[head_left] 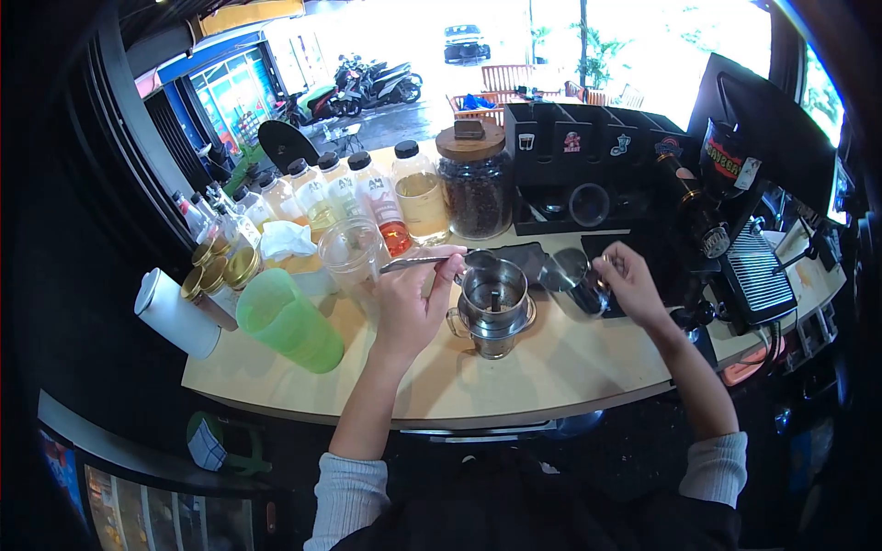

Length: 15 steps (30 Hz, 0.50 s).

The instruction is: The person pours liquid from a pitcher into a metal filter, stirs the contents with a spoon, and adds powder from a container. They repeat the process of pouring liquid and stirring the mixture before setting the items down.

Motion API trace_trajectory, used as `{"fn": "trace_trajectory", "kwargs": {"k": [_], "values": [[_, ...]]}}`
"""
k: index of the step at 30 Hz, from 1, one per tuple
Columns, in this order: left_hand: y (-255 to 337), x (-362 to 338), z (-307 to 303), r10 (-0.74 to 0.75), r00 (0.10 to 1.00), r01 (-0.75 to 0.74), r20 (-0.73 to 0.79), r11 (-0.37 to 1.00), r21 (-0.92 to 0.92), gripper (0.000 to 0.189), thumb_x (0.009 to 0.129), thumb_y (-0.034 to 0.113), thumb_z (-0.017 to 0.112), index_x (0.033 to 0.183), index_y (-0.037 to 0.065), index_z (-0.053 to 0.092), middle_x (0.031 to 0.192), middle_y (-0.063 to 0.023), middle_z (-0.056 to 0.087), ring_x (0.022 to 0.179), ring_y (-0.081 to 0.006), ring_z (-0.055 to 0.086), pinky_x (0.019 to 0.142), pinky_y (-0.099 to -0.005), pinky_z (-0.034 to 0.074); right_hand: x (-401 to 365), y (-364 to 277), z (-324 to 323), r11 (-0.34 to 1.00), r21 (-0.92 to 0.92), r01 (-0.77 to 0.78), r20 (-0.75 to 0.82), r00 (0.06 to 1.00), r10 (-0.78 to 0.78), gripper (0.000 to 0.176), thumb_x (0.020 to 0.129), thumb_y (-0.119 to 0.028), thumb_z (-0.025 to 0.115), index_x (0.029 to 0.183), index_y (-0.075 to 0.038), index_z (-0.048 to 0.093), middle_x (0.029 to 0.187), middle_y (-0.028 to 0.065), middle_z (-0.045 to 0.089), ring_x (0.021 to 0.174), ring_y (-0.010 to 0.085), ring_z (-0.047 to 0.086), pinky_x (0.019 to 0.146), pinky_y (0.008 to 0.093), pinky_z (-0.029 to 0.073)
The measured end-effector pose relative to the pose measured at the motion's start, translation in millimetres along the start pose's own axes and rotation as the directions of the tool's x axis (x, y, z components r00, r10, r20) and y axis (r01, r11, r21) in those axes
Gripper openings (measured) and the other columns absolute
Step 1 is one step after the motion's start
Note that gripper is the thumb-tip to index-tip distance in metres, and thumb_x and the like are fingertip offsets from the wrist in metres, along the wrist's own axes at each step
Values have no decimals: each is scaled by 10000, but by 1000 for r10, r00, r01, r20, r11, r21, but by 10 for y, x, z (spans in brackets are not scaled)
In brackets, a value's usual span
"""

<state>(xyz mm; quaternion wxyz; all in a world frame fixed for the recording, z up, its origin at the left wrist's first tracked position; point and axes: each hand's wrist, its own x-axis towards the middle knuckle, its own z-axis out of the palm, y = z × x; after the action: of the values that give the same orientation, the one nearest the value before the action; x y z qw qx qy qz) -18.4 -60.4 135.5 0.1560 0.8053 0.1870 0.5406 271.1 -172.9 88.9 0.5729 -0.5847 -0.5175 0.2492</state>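
A spoon is pinched in my left hand, its bowl end over the rim of a metal drip filter. The filter stands upright on a clear glass mug on the counter; a thin post shows inside it. To the filter's right, my right hand is closed on a clear glass cup, slightly blurred and tilted. What the cup holds, if anything, I cannot make out. Behind the filter lies a dark cloth.
On the wooden counter, a green tumbler, clear plastic cup and several bottles stand left. A jar of dark beans and black organizer stand behind; a coffee machine is at right.
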Motion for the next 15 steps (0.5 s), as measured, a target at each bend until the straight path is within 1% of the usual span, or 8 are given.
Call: {"fn": "trace_trajectory", "kwargs": {"k": [2,4,5,7,9,11,13,15], "values": [[5,1,2,20,1000,-20,0,1000,6,125,897,127,621,932,29,690,730,-83,689,666,-194,677,616,-306,502,-86,135,42,996,72,-46,-36,998,49,135,944,-105,562,843,-30,513,703,-32,533,668,26,494,585,200,392],[27,-9,3,-27,999,26,31,999,18,122,890,127,631,934,32,694,739,-80,694,671,-192,680,622,-303,507,-121,337,60,995,87,-51,-53,997,55,141,948,-109,557,840,-31,513,702,-30,534,663,26,490,582,198,390],[38,-7,9,-27,999,26,29,999,22,122,890,127,631,934,32,694,739,-80,694,671,-192,680,622,-303,507,-124,452,61,993,101,-59,-72,995,67,148,952,-114,553,836,-31,512,700,-29,535,657,27,486,579,197,388],[57,-7,27,-23,1000,23,6,1000,3,111,876,120,648,928,35,696,756,-76,700,689,-190,684,631,-300,513,-104,707,70,993,110,-32,-78,996,41,151,954,-115,551,836,-31,511,697,-29,531,655,28,482,585,195,388],[56,-10,36,-14,1000,14,12,1000,22,104,870,114,655,924,36,695,766,-75,702,695,-190,685,635,-300,516,-83,797,107,990,142,13,-94,996,1,164,961,-125,546,832,-32,509,696,-28,517,661,34,474,602,199,391],[45,-20,52,-6,1000,5,19,999,41,98,864,108,661,920,36,695,776,-75,705,701,-190,686,639,-300,519,-73,824,115,987,162,8,-86,996,6,165,965,-127,540,835,-31,506,704,-26,516,674,36,476,612,205,396],[23,-33,76,-16,1000,16,8,1000,1,90,858,102,666,912,37,695,788,-73,707,710,-193,687,644,-305,521,-62,843,111,984,181,2,-81,997,13,166,969,-129,533,838,-31,503,713,-24,514,686,37,478,623,211,401],[16,-29,85,-5,1000,5,11,1000,-2,93,855,101,669,916,36,694,792,-77,706,714,-202,687,647,-307,522,-52,876,77,986,167,-30,-44,998,37,137,960,-117,531,879,-10,508,708,7,528,697,87,509,657,247,428]]}}
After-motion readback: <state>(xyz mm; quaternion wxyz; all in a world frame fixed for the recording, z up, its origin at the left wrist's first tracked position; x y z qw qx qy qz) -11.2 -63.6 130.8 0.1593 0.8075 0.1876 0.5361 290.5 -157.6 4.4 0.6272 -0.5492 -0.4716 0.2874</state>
